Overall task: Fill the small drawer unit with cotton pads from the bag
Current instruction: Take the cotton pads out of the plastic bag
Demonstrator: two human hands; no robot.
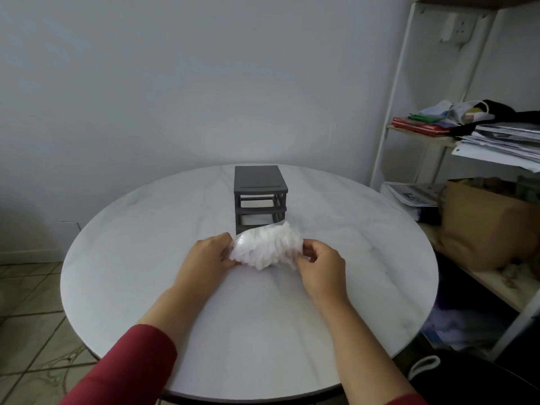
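Note:
A small dark grey drawer unit [259, 194] stands near the far middle of the round white table [146, 258]. Its slots look open at the front. Just in front of it, a clear plastic bag of white cotton pads [267, 248] is held a little above the table and covers the unit's lowest part. My left hand [209, 255] grips the bag's left end. My right hand [320, 266] pinches its right end with curled fingers.
A white metal shelf rack [391, 112] stands to the right, holding papers, cloths and a brown paper bag [482, 226]. A plain wall lies close behind the table. Tiled floor shows at the lower left.

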